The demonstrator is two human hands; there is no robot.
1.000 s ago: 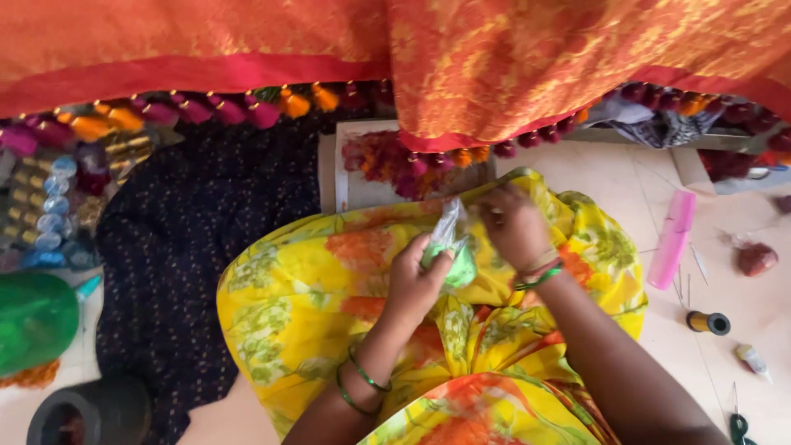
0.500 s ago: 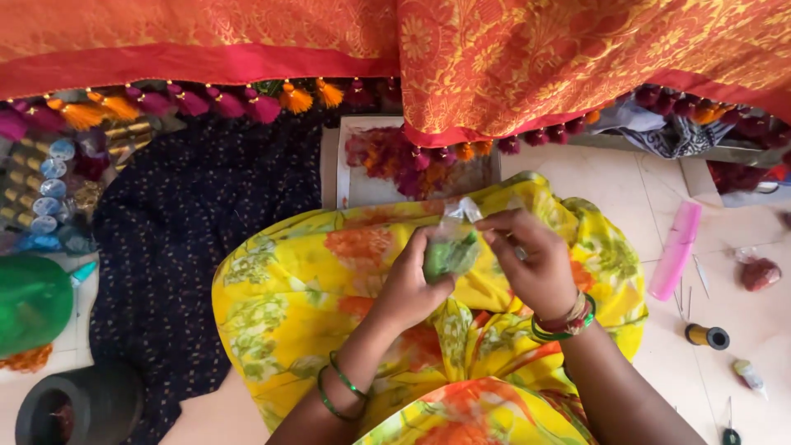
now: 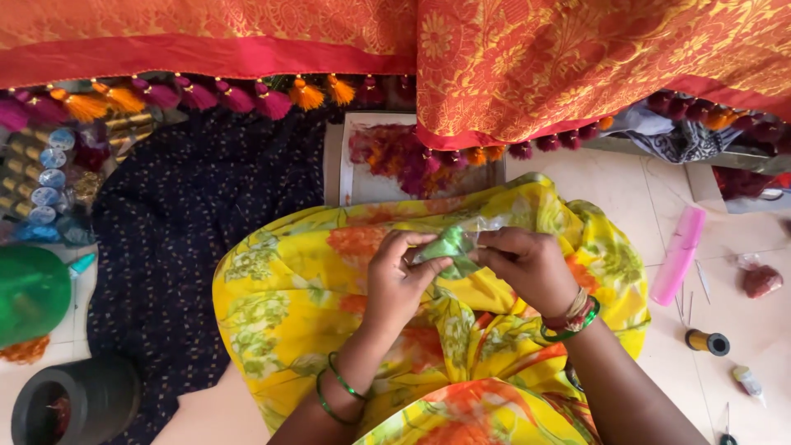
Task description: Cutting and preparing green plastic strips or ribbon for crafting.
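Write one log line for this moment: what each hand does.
left hand: pinches green pouch | right hand: pinches the pouch's other side | pouch: above yellow cloth | nearby: pink comb on floor

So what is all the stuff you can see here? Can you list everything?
Small green packet in clear plastic: one, green, held between both hands.
Orange patterned cloth with red border: one, hanging across the top.
Fluffy tassels: many, pink, orange and maroon, along the cloth's edge.
Dark dotted fabric: one, navy-black, on the floor at left.
Thread spools: several, gold with blue ends, far left.
Green round lid-like thing: one, left edge.
Black round container: one, bottom left.
Pink plastic comb: one, floor at right.
Gold thread bobbin: one, floor at right.
Yellow flowered garment: one, over the lap.
Left hand: green bangles.
Right hand: green and gold bangles.
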